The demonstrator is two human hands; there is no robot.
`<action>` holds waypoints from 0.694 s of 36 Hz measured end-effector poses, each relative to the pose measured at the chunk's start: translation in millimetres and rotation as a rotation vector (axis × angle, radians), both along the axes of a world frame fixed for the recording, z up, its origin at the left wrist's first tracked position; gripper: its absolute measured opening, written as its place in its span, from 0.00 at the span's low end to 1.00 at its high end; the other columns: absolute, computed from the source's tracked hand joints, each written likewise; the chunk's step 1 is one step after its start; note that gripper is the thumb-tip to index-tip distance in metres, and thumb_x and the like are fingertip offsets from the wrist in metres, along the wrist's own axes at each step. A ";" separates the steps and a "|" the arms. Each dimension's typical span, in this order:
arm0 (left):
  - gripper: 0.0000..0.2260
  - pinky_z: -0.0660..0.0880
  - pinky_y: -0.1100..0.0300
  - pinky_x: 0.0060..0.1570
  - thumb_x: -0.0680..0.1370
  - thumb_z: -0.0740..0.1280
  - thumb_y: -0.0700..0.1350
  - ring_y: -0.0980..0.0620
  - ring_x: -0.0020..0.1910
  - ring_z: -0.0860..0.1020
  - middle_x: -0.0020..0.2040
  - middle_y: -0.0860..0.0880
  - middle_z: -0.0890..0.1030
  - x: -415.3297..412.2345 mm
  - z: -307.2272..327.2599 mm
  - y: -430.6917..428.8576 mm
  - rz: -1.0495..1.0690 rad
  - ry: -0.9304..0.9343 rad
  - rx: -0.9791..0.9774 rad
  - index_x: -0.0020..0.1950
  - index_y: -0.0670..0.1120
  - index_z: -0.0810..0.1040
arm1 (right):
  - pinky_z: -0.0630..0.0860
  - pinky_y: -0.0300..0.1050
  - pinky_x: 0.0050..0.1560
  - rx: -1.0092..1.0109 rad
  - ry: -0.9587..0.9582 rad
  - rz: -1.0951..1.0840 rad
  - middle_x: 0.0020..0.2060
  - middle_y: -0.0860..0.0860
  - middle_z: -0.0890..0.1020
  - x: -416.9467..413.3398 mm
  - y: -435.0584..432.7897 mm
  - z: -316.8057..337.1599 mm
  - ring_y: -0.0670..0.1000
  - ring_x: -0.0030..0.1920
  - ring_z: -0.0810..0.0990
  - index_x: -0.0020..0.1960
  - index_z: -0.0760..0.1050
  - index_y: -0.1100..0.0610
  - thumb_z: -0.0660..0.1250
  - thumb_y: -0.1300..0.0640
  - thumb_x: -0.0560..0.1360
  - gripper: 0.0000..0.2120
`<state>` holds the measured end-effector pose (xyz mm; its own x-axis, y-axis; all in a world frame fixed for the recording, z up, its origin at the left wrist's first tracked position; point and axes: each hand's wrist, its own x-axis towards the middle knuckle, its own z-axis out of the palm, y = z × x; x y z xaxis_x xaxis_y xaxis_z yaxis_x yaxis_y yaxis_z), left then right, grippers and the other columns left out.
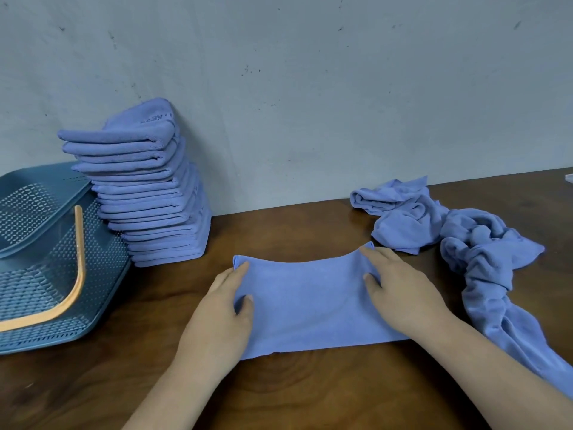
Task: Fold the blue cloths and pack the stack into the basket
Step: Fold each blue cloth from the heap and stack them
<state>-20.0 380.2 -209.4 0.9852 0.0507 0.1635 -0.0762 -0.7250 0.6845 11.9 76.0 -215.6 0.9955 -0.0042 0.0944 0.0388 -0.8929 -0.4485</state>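
A blue cloth (pixel 310 302) lies folded into a wide band on the brown table, right in front of me. My left hand (pixel 221 315) lies flat on its left end, fingers straight and thumb on the fabric. My right hand (pixel 400 290) lies flat on its right end, fingertips at the far corner. A tall leaning stack of folded blue cloths (pixel 148 187) stands against the wall at the left. Beside it a teal perforated basket (pixel 102 268) with an orange handle (pixel 73 293) lies tipped over.
A crumpled heap of unfolded blue cloths (pixel 449 231) spreads along the right side of the table (pixel 310 392), trailing toward the near right edge. A grey wall (pixel 310 88) closes off the back. A pale object (pixel 569 177) peeks in at the far right edge.
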 end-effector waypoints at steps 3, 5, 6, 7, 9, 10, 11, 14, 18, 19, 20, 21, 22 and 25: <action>0.27 0.70 0.74 0.42 0.86 0.61 0.47 0.71 0.54 0.76 0.78 0.69 0.62 -2.4 -3.5 -1.2 0.026 -0.022 0.105 0.84 0.60 0.61 | 0.80 0.51 0.50 -0.075 0.008 -0.016 0.83 0.37 0.56 0.6 1.7 -1.8 0.53 0.60 0.82 0.85 0.56 0.43 0.55 0.49 0.87 0.27; 0.27 0.74 0.67 0.50 0.86 0.61 0.50 0.63 0.65 0.76 0.81 0.67 0.60 -0.7 -5.6 -1.2 0.026 -0.040 0.186 0.85 0.60 0.58 | 0.80 0.51 0.47 -0.127 0.011 -0.038 0.84 0.37 0.53 1.4 0.8 -2.7 0.55 0.56 0.83 0.85 0.54 0.43 0.53 0.48 0.87 0.27; 0.27 0.75 0.64 0.55 0.86 0.60 0.52 0.62 0.70 0.73 0.82 0.66 0.58 1.0 -5.9 -0.2 0.017 -0.037 0.221 0.85 0.60 0.57 | 0.79 0.50 0.46 -0.151 0.016 -0.048 0.84 0.38 0.52 1.6 -0.2 -2.9 0.55 0.54 0.83 0.85 0.53 0.43 0.52 0.48 0.87 0.27; 0.28 0.76 0.62 0.59 0.86 0.60 0.54 0.61 0.74 0.70 0.83 0.66 0.57 2.3 -5.7 1.5 0.008 -0.031 0.251 0.85 0.61 0.55 | 0.79 0.49 0.45 -0.171 0.023 -0.055 0.84 0.38 0.51 2.1 -1.4 -3.3 0.55 0.54 0.83 0.85 0.52 0.43 0.52 0.47 0.88 0.27; 0.29 0.76 0.58 0.64 0.86 0.60 0.58 0.59 0.77 0.67 0.84 0.65 0.55 4.4 -4.1 6.7 -0.003 -0.017 0.297 0.85 0.63 0.53 | 0.79 0.49 0.46 -0.195 0.038 -0.065 0.84 0.37 0.49 3.3 -3.6 -3.4 0.56 0.55 0.83 0.85 0.52 0.43 0.50 0.46 0.88 0.26; 0.30 0.76 0.56 0.65 0.85 0.60 0.59 0.59 0.78 0.67 0.84 0.65 0.55 5.0 -2.9 9.2 -0.004 -0.012 0.310 0.85 0.63 0.52 | 0.79 0.49 0.46 -0.207 0.041 -0.063 0.84 0.37 0.49 3.8 -4.0 -3.3 0.56 0.54 0.83 0.85 0.52 0.43 0.49 0.46 0.88 0.26; 0.30 0.76 0.55 0.65 0.85 0.60 0.60 0.58 0.78 0.66 0.84 0.65 0.54 5.4 -1.2 10.9 -0.003 -0.007 0.320 0.85 0.63 0.51 | 0.79 0.49 0.46 -0.219 0.042 -0.058 0.84 0.37 0.48 4.1 -3.8 -2.9 0.56 0.53 0.83 0.85 0.52 0.43 0.49 0.46 0.88 0.26; 0.31 0.78 0.57 0.62 0.85 0.58 0.62 0.57 0.76 0.69 0.84 0.64 0.53 5.4 1.4 9.7 0.010 0.007 0.400 0.85 0.63 0.48 | 0.80 0.49 0.46 -0.267 0.043 -0.042 0.84 0.37 0.49 5.2 -1.3 -2.5 0.55 0.51 0.83 0.85 0.52 0.44 0.48 0.46 0.88 0.26; 0.33 0.80 0.61 0.54 0.85 0.55 0.64 0.56 0.72 0.71 0.84 0.61 0.52 7.2 -1.3 3.7 0.037 -0.037 0.571 0.86 0.58 0.45 | 0.79 0.48 0.42 -0.331 0.031 -0.042 0.84 0.39 0.52 4.4 -1.5 -0.7 0.54 0.47 0.83 0.84 0.52 0.43 0.47 0.46 0.88 0.25; 0.34 0.79 0.62 0.53 0.85 0.54 0.65 0.56 0.72 0.71 0.84 0.60 0.53 7.3 -2.0 3.7 0.050 -0.044 0.596 0.87 0.57 0.46 | 0.78 0.48 0.41 -0.348 0.018 -0.045 0.84 0.40 0.54 3.3 -1.8 0.1 0.54 0.46 0.83 0.84 0.52 0.42 0.46 0.45 0.88 0.25; 0.34 0.79 0.62 0.54 0.84 0.54 0.65 0.55 0.73 0.70 0.84 0.60 0.53 7.1 -1.6 4.0 0.068 -0.046 0.612 0.87 0.56 0.47 | 0.77 0.47 0.39 -0.369 0.007 -0.053 0.83 0.41 0.56 1.7 -1.8 1.0 0.54 0.46 0.83 0.84 0.53 0.41 0.47 0.45 0.88 0.25; 0.33 0.79 0.61 0.55 0.84 0.54 0.65 0.55 0.74 0.70 0.84 0.59 0.54 6.3 -0.4 4.8 0.087 -0.047 0.625 0.87 0.55 0.49 | 0.76 0.46 0.37 -0.398 -0.015 -0.068 0.82 0.42 0.58 -0.3 -1.6 1.7 0.53 0.47 0.83 0.84 0.54 0.41 0.48 0.44 0.87 0.25; 0.32 0.78 0.61 0.55 0.85 0.53 0.65 0.54 0.74 0.69 0.84 0.58 0.56 5.7 0.7 6.1 0.105 -0.057 0.641 0.86 0.55 0.51 | 0.74 0.45 0.35 -0.430 -0.064 -0.089 0.81 0.43 0.60 -1.9 -1.6 2.2 0.52 0.50 0.83 0.84 0.55 0.40 0.49 0.43 0.87 0.25; 0.27 0.78 0.60 0.53 0.85 0.56 0.61 0.53 0.72 0.71 0.81 0.56 0.66 4.9 8.8 3.5 0.112 -0.199 0.628 0.83 0.55 0.64 | 0.72 0.44 0.33 -0.440 -0.256 -0.124 0.77 0.46 0.68 -5.2 4.7 8.3 0.52 0.61 0.79 0.82 0.63 0.41 0.54 0.42 0.85 0.25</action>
<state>-15.1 383.7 -200.6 0.9274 -0.0132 0.3738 -0.0587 -0.9921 0.1105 6.7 80.7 -207.3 0.9350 -0.0255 0.3538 -0.0197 -0.9996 -0.0199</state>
